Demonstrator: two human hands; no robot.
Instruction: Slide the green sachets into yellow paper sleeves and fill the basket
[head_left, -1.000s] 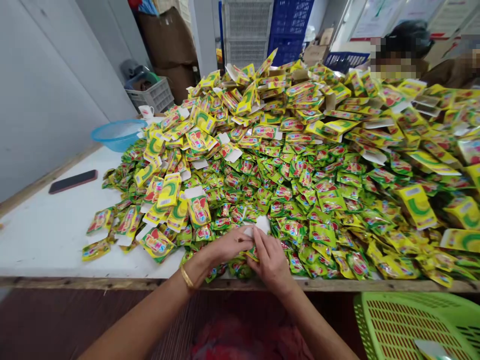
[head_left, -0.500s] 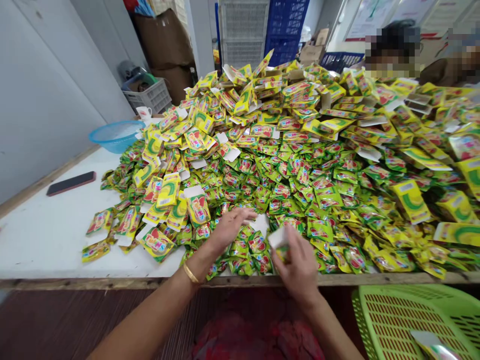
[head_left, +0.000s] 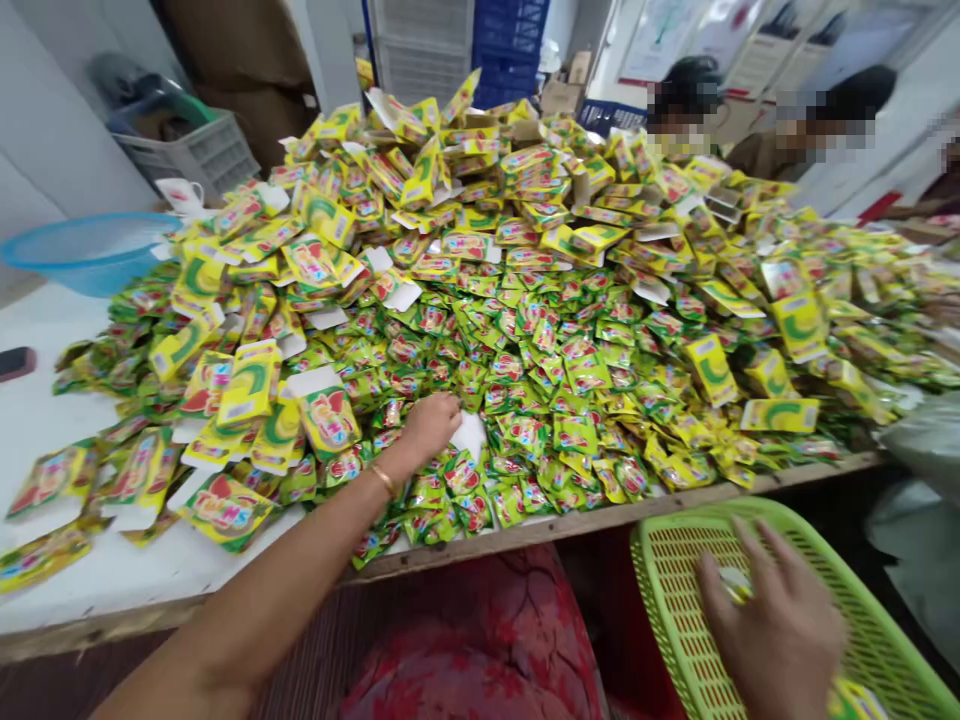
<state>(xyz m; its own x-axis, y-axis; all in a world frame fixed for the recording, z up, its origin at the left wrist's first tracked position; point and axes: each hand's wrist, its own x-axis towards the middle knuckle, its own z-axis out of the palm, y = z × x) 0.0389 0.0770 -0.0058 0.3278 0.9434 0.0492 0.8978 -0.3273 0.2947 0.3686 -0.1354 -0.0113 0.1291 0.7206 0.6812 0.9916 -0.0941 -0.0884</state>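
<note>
My left hand [head_left: 431, 428] is over the heap of small green candy packets [head_left: 544, 330], its fingers curled down beside a white patch. Whatever is in its fingers cannot be made out. Over the green plastic basket [head_left: 654, 575] at the lower right is my right hand [head_left: 780, 620], slightly blurred, with thumb and fingers apart. A whitish-yellow piece [head_left: 736, 583] shows between thumb and fingers, apparently below them. Part of a yellow carton [head_left: 855, 700] lies in the basket, half covered by the hand. Small printed cartons [head_left: 328, 418] with open flaps lie left of my left hand.
A high pile of yellow cartons [head_left: 457, 165] covers the back of the table [head_left: 45, 420]. At the left are a blue basin [head_left: 82, 255], a white cup [head_left: 182, 197] and a dark phone [head_left: 15, 363]. Two people [head_left: 679, 110] are across the table. A pale bag [head_left: 926, 440] is at the right.
My right hand has moved from the packets, where it held a small carton, right and down to the basket. My left hand's fingers have curled. The view has turned right.
</note>
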